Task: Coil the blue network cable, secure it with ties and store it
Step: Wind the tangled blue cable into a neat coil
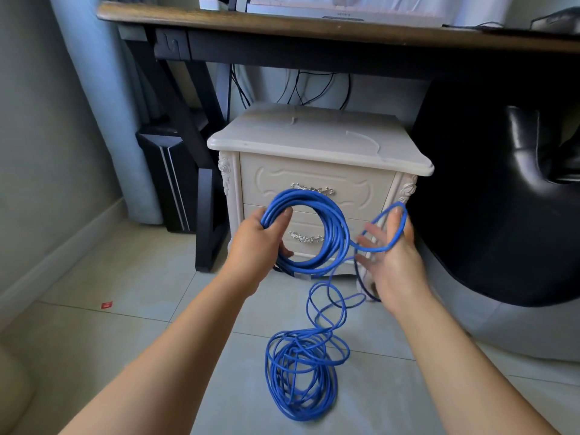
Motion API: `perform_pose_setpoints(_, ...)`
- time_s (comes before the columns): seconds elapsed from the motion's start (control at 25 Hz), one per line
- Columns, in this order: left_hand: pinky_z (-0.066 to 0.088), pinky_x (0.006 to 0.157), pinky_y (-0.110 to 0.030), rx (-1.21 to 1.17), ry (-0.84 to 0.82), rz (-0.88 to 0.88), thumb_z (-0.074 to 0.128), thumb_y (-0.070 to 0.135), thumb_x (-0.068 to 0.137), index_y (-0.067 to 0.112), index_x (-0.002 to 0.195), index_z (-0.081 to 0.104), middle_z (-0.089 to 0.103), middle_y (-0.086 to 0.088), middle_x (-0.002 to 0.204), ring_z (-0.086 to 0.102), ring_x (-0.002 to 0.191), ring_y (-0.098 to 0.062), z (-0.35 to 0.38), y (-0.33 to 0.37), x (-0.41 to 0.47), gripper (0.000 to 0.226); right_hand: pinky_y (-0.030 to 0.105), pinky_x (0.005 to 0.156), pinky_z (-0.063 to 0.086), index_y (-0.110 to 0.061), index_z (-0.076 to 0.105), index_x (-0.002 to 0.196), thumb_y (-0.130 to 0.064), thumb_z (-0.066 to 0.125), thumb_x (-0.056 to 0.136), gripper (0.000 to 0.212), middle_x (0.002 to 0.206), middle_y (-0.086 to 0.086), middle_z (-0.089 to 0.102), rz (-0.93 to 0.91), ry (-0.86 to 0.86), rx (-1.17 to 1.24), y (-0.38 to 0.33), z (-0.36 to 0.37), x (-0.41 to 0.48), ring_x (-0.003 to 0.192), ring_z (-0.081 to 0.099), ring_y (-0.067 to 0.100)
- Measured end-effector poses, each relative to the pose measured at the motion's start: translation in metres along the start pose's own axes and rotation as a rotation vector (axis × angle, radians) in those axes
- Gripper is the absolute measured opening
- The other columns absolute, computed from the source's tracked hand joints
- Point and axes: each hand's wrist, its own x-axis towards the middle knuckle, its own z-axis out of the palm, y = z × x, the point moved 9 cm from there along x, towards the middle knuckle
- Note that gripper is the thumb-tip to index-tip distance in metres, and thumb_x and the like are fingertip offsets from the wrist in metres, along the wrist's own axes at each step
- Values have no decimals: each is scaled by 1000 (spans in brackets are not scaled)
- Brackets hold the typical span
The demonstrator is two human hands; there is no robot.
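Blue network cable (326,233) coiled in left hand (260,237), looped over right hand (392,255)

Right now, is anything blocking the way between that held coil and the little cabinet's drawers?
Nothing visible stands between them. The coil hangs in the left hand directly before the cream cabinet, but both drawers are shut. The right hand holds a fresh loop, and loose cable lies on the floor.

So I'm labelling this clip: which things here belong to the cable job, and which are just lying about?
Job:
blue network cable
left hand
right hand

Lying about:
white nightstand
desk
black chair
red scrap on the floor
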Motion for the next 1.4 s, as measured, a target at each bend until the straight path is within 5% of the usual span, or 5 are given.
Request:
perform_pose_setpoints(0.24,55,78,-61,5,91,61,57,35,96,21,86,57,46,9,43,53,43,-6,-12,7,1,18,34,109,36,-37,59,102,-30,59,94,10,115,-2,38,-370,159,-546,-27,-4,-8,112,50,15)
perform_pose_setpoints(0.48,55,75,-63,111,4,131,58,35,95,25,91,62,48,9,46,50,47,-10,-17,11,3,12,25,108,33,-49,52,104,5,39,86,58,126,-13,53,-427,-24,-565,-37,11,-8,120,48,2)
perform_pose_setpoints(0.88,56,74,-37,114,-154,297,58,29,96,26,94,62,51,8,54,59,64,-21,1,43,-13,6,32,101,48,-35,49,128,-34,86,65,73,120,-4,68,44,-579,-466,13,55,-23,117,61,12)
perform_pose_setpoints(1.04,52,86,-50,-151,-68,167,54,29,98,26,90,61,54,7,56,56,61,-14,13,26,-16,12,60,100,43,-11,59,108,-7,72,74,37,116,20,68,198,-362,121,27,55,-17,106,65,35)
perform_pose_setpoints(1.4,46,90,-42,-220,-227,-25,50,38,99,10,85,55,58,-11,79,60,79,-16,43,2,-23,31,31,63,49,-12,55,84,9,65,79,24,62,-2,56,-15,-18,104,-9,27,-6,50,55,9)
